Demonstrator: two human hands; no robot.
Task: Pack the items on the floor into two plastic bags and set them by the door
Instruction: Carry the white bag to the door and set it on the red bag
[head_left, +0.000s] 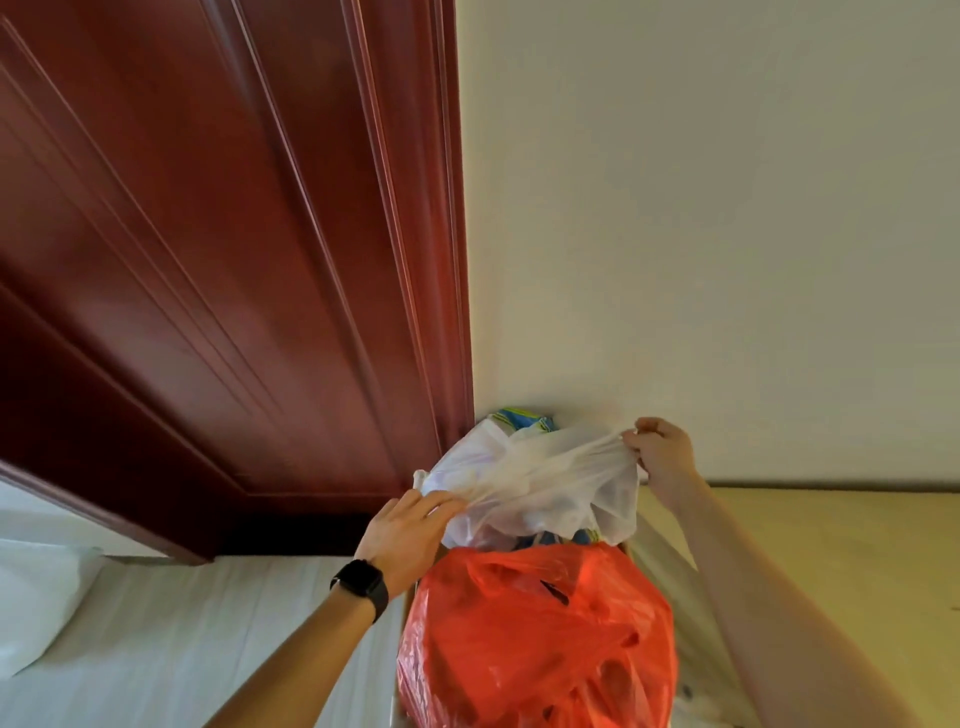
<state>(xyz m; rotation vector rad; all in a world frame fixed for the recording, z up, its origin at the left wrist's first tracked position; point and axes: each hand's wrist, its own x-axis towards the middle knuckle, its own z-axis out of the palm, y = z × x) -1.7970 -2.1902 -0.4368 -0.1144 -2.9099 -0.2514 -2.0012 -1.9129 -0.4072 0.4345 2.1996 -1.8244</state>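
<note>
We pinch the white bag with our right hand, left hand clutching its edge; overstretched film may tear by the door

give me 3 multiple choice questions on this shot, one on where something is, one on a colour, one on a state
1. Where is the white bag relative to the red bag?
A. beyond it, in the corner where the door meets the wall
B. nearer the camera than it
C. out on the floor, far left of it

2. What colour is the watch on the left wrist?
A. white
B. black
C. red

3. What is the right hand doing?
A. resting flat on the floor
B. hanging free, holding nothing
C. pinching a stretched edge of the white bag

Answers:
1. A, the white bag sits past the red one, at the foot of the door frame.
2. B, band and face both look black.
3. C, the film is pulled taut to its fingers, while the left hand rests on the bag's other side.
</note>
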